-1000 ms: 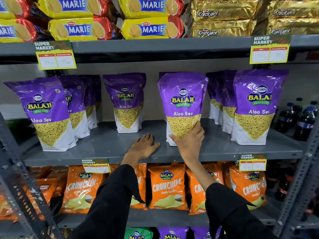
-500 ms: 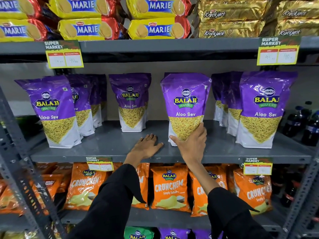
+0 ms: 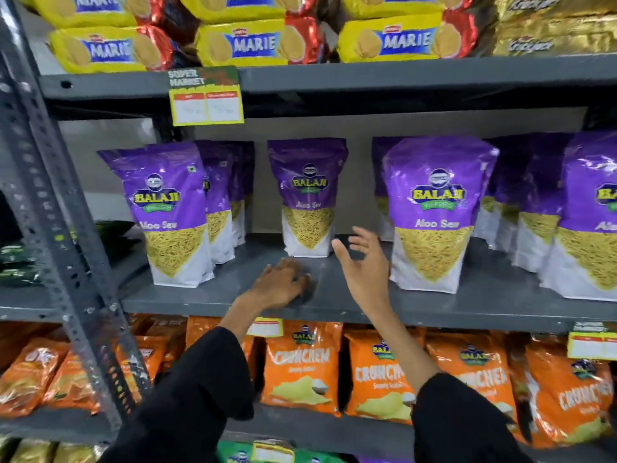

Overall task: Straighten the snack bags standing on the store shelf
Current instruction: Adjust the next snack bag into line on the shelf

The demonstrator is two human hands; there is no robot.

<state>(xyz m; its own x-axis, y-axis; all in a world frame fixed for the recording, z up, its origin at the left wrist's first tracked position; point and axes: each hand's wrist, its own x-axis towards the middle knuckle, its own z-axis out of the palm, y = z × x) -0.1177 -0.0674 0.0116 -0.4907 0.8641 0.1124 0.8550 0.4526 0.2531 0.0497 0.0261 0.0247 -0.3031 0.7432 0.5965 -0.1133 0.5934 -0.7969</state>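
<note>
Purple Balaji Aloo Sev bags stand on the grey middle shelf. One front bag stands upright at centre right, another bag stands further back in the middle, and a left front bag heads a row at the left. My right hand hovers open between the middle bag and the centre-right bag, touching neither. My left hand rests palm down on the shelf, fingers apart, holding nothing. More purple bags crowd the right.
A perforated grey upright post runs down the left. Marie biscuit packs fill the shelf above, with a yellow price tag hanging from it. Orange Crunchem bags fill the shelf below.
My right hand has let go of the centre-right bag and moved left, open. The view has swung to the left and closer, so the bags sit further right in frame.
</note>
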